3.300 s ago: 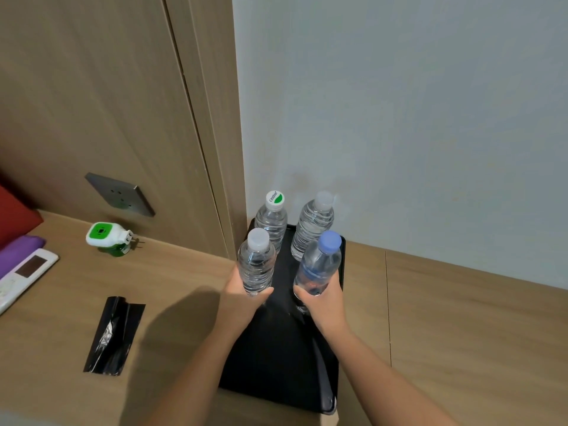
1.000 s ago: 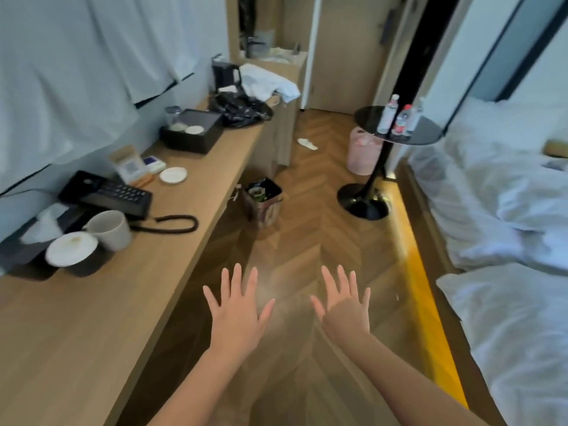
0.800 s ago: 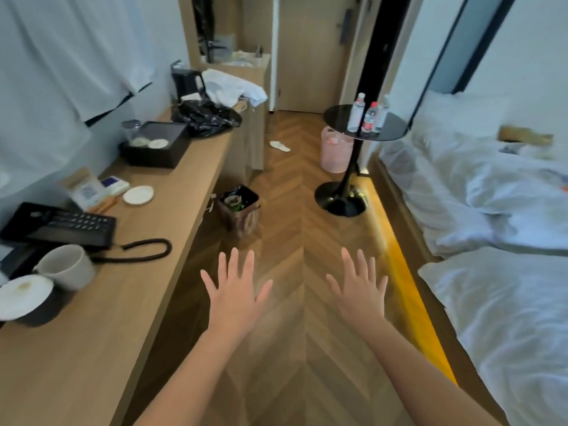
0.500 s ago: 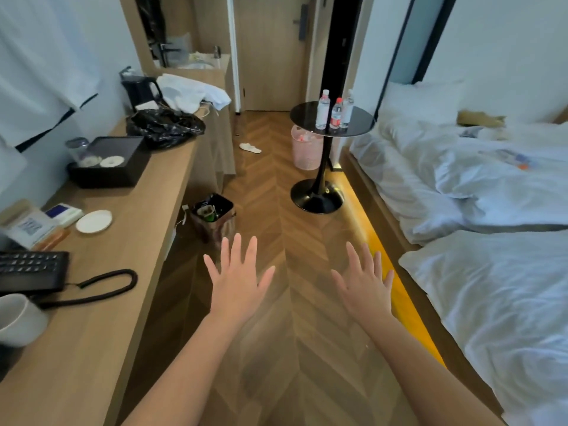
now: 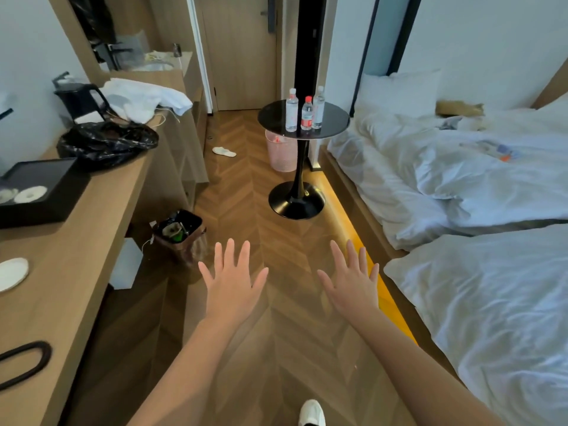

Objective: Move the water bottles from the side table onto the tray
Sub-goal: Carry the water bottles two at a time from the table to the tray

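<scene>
Right now the three water bottles [image 5: 306,113] stand upright in a tight cluster on the round black bench [image 5: 336,123] at the far end of the aisle, just beside the bed [image 5: 461,186]. Middle one: red cap + red label; the two flanking it have pale caps. Touching or just apart, can't tell from here. A pink bin [image 5: 281,152] sits on the floor behind the bench's pedestal. The tray doesn't show in this view.

Both hands are well apart from the bottles. Left hand [image 5: 232,282] and right hand [image 5: 350,285] are held out ahead over the wood floor [image 5: 276,348], palms down, fingers straight and spread, both released, grasping nothing.

Step in hand, I'd say: the approach to the round bench for a pickup. W/ three bottles there, the task isn't finished. To do it well:
- Walk straight up the aisle, clear of the waste bin [image 5: 179,232] by the long bench [image 5: 76,256] on the left & the bed edge on the right.
- Stop square to the round top so neither arm reaches across the cluster.
- Take the outer bottles first, one per hand, gripped round the body, and lift straight up so the red-capped one isn't knocked.
- Single pedestal = prob tippy, so don't lean on the rim.
- Thin plastic will likely flex: firm grip, not crushing.
</scene>
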